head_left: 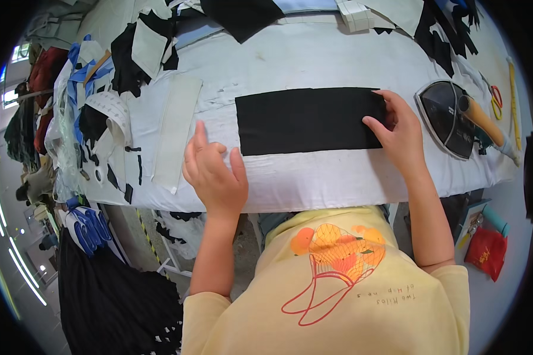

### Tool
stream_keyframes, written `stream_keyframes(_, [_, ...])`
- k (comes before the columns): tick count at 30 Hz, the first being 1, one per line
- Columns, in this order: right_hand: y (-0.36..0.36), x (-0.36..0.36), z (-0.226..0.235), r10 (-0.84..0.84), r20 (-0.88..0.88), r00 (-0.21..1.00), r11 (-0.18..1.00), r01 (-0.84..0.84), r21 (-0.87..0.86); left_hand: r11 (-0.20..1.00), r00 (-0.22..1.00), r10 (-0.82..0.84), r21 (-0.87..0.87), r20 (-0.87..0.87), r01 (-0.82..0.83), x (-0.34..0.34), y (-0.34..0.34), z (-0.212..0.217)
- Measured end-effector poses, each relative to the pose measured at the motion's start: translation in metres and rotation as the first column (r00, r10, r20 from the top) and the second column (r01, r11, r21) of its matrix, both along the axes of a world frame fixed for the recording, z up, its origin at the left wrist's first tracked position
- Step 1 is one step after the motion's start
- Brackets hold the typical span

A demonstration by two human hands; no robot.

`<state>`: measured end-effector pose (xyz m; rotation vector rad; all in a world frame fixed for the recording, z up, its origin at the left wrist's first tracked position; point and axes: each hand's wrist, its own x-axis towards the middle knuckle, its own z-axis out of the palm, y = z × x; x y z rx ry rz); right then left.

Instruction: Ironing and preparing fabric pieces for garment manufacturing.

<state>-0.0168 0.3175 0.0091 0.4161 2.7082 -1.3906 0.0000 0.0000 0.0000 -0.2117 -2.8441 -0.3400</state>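
Note:
A black rectangular fabric piece (308, 121) lies flat on the white-covered table in front of me. My right hand (400, 127) is at its right end, with thumb and index finger over the edge. The other fingers of that hand are partly hidden, and the cloth's edge appears to be between them and the thumb. To the left of the fabric, my left hand (216, 171) holds nothing. Its index finger points forward, the thumb stands apart and the others are loosely bent. A pale long strip of interfacing-like material (180, 127) lies just beyond its fingers.
An iron (450, 115) with a wooden handle rests at the right, its cord looped over it. Red-and-yellow scissors (496, 100) lie behind it. Black and white fabric scraps (151, 44) crowd the far left, and a black cloth (243, 15) lies at the back.

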Motion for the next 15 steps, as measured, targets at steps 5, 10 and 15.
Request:
stream_keyframes(5, [0.012,-0.004,0.007,-0.015,-0.042,0.999,0.998,0.017,0.062,0.968,0.975,-0.221,0.124,-0.003,0.220,-0.001,0.026,-0.010])
stream_keyframes(10, [0.012,0.006,-0.001,-0.061,-0.075,0.995,0.998,0.061,-0.004,0.941,0.958,-0.269,0.184,-0.103,0.284,-0.003,0.026,-0.003])
stream_keyframes(15, [0.001,0.007,0.000,-0.095,-0.103,0.990,0.995,0.092,-0.035,0.943,0.896,-0.320,0.008,0.308,0.334,-0.001,0.043,0.000])
